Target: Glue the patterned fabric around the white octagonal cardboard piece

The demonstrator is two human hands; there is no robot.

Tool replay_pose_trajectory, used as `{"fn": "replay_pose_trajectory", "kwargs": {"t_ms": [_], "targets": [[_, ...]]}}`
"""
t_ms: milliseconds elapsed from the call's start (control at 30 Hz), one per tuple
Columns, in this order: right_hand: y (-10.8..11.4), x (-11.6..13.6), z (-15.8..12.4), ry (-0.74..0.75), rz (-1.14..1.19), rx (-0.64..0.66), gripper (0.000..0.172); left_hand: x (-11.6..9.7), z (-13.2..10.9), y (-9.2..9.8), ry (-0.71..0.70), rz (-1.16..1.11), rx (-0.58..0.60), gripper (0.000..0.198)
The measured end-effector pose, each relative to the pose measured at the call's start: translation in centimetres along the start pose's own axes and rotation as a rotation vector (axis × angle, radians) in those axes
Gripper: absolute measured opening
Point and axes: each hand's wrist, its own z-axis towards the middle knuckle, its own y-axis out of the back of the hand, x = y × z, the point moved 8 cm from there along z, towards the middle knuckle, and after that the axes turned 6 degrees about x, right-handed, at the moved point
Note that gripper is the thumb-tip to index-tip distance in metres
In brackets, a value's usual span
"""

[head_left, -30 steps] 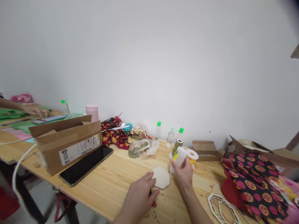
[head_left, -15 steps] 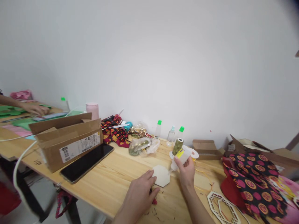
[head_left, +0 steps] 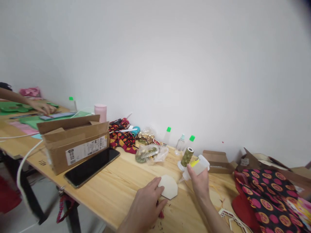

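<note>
Your right hand (head_left: 199,183) wraps closed around a squeeze bottle (head_left: 198,167), nozzle tilted down, its yellow label (head_left: 194,162) too small to read. Your left hand (head_left: 143,207) lies spread, touching a pale hexagon (head_left: 168,186) on the wooden worktop (head_left: 126,181).

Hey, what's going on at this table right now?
A person at a pine worktable grips a white squeeze bottle in the right hand, its nozzle pointing down toward a pale wooden hexagon. The left hand rests against that hexagon. A spool of olive thread stands just beyond the bottle. Far to the left, past a cardboard box, another person's hand is over green felt.
</note>
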Motion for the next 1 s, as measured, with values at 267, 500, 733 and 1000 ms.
{"fn": "replay_pose_trajectory", "kwargs": {"t_ms": [267,500,733,1000], "targets": [[0.7,-1.6,-1.2,-0.041,0.048,-0.032,0.059,-0.1,0.1,-0.3,-0.011,-0.014,0.009,0.025],[-0.6,-0.6,-1.5,0.132,-0.183,0.040,0.053,0.0,0.1,-0.7,-0.003,0.017,0.031,0.026],[-0.8,-0.3,-1.3,0.158,-0.222,0.074,0.048,-0.1,0.1,-0.5,-0.015,0.032,0.039,0.026],[-1.1,-0.3,-1.2,0.137,-0.256,0.103,0.049,-0.3,0.1,-0.5,-0.023,0.036,0.029,0.025]]}}
